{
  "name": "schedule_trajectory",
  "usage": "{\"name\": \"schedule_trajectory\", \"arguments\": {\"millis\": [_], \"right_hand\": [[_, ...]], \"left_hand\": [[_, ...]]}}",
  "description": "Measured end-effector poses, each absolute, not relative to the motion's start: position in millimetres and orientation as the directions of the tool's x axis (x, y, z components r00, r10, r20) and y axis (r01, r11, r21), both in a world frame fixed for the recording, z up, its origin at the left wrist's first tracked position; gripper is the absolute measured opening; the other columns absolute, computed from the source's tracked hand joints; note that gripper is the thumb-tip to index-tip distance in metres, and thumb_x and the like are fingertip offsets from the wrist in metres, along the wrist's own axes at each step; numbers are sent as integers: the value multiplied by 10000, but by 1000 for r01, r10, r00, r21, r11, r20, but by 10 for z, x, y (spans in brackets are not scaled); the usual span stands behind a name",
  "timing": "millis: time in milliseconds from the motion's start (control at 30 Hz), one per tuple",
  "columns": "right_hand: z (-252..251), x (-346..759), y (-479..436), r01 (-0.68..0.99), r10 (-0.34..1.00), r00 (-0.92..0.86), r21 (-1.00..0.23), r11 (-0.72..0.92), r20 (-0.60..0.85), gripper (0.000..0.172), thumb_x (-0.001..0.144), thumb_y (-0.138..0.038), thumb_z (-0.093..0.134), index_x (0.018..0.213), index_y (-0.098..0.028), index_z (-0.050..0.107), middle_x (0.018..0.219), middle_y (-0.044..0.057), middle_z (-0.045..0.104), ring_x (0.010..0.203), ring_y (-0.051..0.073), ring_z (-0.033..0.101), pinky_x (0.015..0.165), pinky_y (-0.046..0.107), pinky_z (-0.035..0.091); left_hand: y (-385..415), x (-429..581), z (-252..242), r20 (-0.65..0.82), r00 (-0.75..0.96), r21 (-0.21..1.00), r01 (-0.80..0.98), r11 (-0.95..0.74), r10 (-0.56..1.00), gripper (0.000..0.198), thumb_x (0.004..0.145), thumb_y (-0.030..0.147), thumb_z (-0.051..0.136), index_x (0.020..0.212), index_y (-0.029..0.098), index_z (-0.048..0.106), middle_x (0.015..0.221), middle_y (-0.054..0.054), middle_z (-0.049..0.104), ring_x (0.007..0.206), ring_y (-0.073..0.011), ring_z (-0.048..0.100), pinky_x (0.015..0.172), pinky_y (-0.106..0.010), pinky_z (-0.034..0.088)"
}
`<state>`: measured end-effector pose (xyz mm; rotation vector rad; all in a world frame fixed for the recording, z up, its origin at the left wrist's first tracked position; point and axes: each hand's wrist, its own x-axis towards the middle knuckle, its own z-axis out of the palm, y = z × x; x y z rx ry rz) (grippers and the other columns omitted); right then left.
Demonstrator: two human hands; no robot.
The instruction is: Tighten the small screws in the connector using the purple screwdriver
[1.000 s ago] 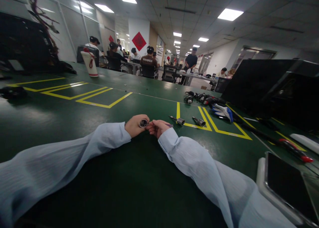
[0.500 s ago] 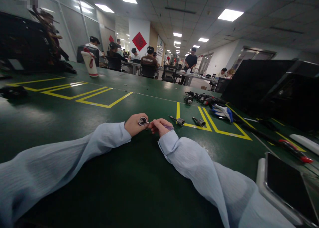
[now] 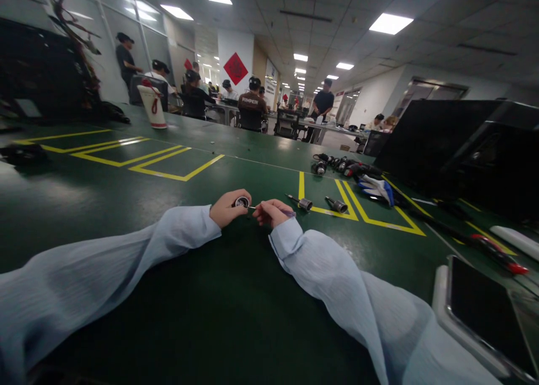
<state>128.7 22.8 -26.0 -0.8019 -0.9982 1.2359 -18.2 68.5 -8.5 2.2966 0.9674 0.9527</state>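
Observation:
My left hand point(image 3: 224, 210) is closed around a round metal fitting point(image 3: 241, 202), its hollow end turned up towards me. My right hand point(image 3: 270, 211) pinches a slim screwdriver point(image 3: 289, 214) with a purplish handle. Its thin metal shaft points left and reaches the near right edge of the fitting; whether the tip touches it, I cannot tell. Just right of my right hand, a metal cylinder with a thin stem point(image 3: 305, 204) lies on the green table point(image 3: 202, 295). A second stemmed cylinder point(image 3: 339, 206) lies beside it, near the yellow tape.
Further right are a cluster of dark metal parts and cables point(image 3: 332, 164) and a blue-and-white glove point(image 3: 376, 189). A phone point(image 3: 484, 312) lies near right, with a red-ended tool point(image 3: 499, 255) beyond. A paper cup point(image 3: 153, 105) stands far left. Black cases flank the table; people work behind.
The fitting in my left hand has tilted slightly, showing less of its inside. My right hand and the screwdriver have shifted a little to the right. In the background, a person has moved at the left.

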Motion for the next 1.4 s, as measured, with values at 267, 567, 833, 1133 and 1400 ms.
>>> {"name": "schedule_trajectory", "arguments": {"millis": [267,567,833,1133,1400], "right_hand": [[-273,1358,256,-417,990,68,-898,142,126,184,609,-320,625,549,-154,575,436,-22,597,358,70,486,359,181,384],[-383,1346,280,374,924,83,-871,318,373,184,710,-342,566,725,-171,633,680,26,650,623,148,583,608,272,460],[-168,1274,217,777,802,-585,-200,597,120,257,758,-128,521,991,-197,604,956,48,659,922,193,583,801,269,426],[-199,1403,12,777,770,-601,-69,626,216,183,781,-109,509,898,-160,639,910,102,634,831,211,570,715,295,426],[-319,1570,-238,469,785,-131,-660,587,606,84,703,-102,551,686,-179,578,690,20,612,602,128,555,570,237,436]], "left_hand": [[679,-166,-106,366,455,669,478,-570,812,201,670,219,332,683,157,523,594,10,502,530,-119,455,453,-209,366],[726,-185,-92,396,295,661,566,-493,870,198,654,220,329,641,175,521,603,-11,537,593,-150,498,518,-231,406],[767,-191,-91,407,222,656,605,-452,886,179,676,254,348,674,186,514,610,-10,535,636,-169,528,558,-248,429],[379,-170,-49,382,400,573,605,-553,833,216,621,238,415,789,166,531,792,-40,576,778,-196,543,741,-325,448],[-113,-194,-71,336,572,589,492,-641,748,265,661,176,470,919,148,524,891,-60,569,831,-193,545,744,-337,456]]}}
